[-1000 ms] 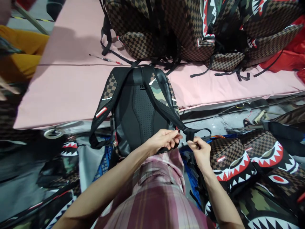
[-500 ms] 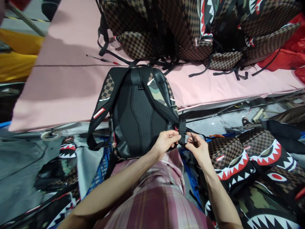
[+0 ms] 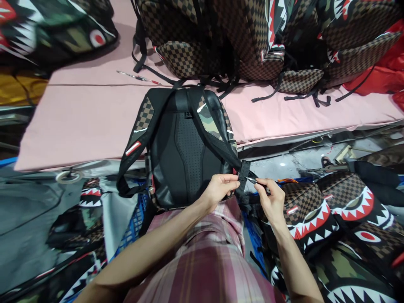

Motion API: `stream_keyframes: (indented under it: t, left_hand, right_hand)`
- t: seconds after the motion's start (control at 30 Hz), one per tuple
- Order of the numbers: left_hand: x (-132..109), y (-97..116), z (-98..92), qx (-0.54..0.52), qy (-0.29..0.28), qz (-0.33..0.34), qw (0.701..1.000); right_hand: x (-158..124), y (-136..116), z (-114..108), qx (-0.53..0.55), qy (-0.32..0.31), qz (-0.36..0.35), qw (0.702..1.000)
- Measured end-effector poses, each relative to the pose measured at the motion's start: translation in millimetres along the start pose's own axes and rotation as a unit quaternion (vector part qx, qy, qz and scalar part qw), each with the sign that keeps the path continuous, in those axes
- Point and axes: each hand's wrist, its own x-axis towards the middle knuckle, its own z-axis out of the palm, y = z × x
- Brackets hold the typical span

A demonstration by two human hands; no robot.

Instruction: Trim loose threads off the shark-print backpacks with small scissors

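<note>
A black backpack (image 3: pixel 167 168) with its padded back panel facing up leans over the edge of the pink table, its lower end against my lap. Its shoulder straps carry checkered and camouflage patches. My left hand (image 3: pixel 221 187) pinches the black strap webbing (image 3: pixel 244 170) at the backpack's lower right side. Just right of it, my right hand (image 3: pixel 269 193) is closed on a small dark pointed tool (image 3: pixel 251 180) with a shiny metal tip. That tip touches or lies right over the webbing; I cannot tell which. The tool's handle is mostly hidden by my fingers.
Several checkered backpacks (image 3: pixel 186 59) stand at the back of the pink table (image 3: pixel 78 126). A thin red-ended tool (image 3: pixel 139 77) lies before them. A camouflage shark bag (image 3: pixel 72 33) is at the upper left. More shark-face bags (image 3: pixel 350 202) are piled at lower right. A tape roll (image 3: pixel 67 176) hangs at the table edge.
A camouflage shark bag has come into view at the upper left. My right hand has shifted slightly right, its tool now pointing left at the webbing. My left hand keeps its pinch.
</note>
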Motion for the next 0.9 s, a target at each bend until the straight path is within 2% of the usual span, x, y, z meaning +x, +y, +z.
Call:
stream_keyframes:
  t: [0.17,0.37,0.47,0.53,0.6,0.67,0.7,0.77,0.8,0.83,0.87,0.9]
  left_hand:
    - [1.5,-3.6,1.5,0.05,-0.003,0.021,0.999]
    - [2.6,-5.9,0.0,0.052,-0.007,0.022,0.998]
    - [5.4,-7.7,-1.0,0.066,-0.002,0.033,0.997]
    - [6.8,-11.5,0.2,0.078,-0.004,0.046,0.996]
    - [5.1,-18.7,3.0,0.114,-0.021,0.074,0.991]
    - [-2.2,-29.9,5.0,0.203,-0.078,0.127,0.968]
    - [-8.1,-37.1,4.1,0.262,-0.124,0.155,0.945]
    - [-23.6,-53.5,-5.4,0.373,-0.224,0.188,0.881]
    - [-32.3,-62.2,-15.5,0.416,-0.256,0.195,0.85]
    - [-41.0,-70.7,-29.6,0.452,-0.26,0.199,0.83]
    - [-49.3,-78.5,-47.4,0.486,-0.23,0.208,0.817]
    - [-56.7,-85.6,-68.4,0.52,-0.171,0.229,0.805]
  right_hand:
    - [1.0,-1.9,-1.6,-0.037,-0.026,-0.054,0.998]
    - [0.5,-2.1,-2.0,0.005,-0.016,-0.012,1.0]
    - [-1.2,-2.9,-0.5,0.015,-0.045,-0.015,0.999]
    - [-1.8,-1.3,0.9,0.043,-0.065,0.023,0.997]
    - [-0.5,3.8,1.0,0.128,-0.057,0.104,0.985]
    - [2.8,12.1,-1.3,0.243,0.016,0.188,0.952]
    - [4.7,16.7,-3.3,0.289,0.065,0.217,0.93]
    - [6.1,24.7,-7.1,0.323,0.141,0.246,0.903]
    - [4.6,27.4,-7.5,0.312,0.154,0.25,0.904]
    - [1.2,28.9,-6.0,0.288,0.147,0.254,0.911]
    - [-4.0,29.2,-1.8,0.261,0.126,0.257,0.922]
    - [-10.6,28.5,5.3,0.236,0.093,0.259,0.932]
